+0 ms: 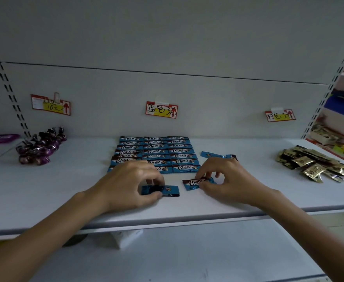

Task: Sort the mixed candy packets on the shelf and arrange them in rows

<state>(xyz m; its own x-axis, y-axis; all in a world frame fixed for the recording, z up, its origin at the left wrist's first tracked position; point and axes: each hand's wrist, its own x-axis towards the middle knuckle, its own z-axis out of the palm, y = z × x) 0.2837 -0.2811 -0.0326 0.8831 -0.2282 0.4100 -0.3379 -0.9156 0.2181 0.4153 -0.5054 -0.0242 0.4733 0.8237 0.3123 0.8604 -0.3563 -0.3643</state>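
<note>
On the shelf [45,190], my left hand [130,182] pinches a blue packet [170,191] lying left-to-right, while my right hand [228,180] pinches a tilted Choco packet [193,183] near the sorted rows [156,151].

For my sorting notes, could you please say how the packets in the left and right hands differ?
The left packet lies level with no logo showing; the right packet is tilted, its Choco logo readable. Both are blue and sit in front of the rows.
</note>
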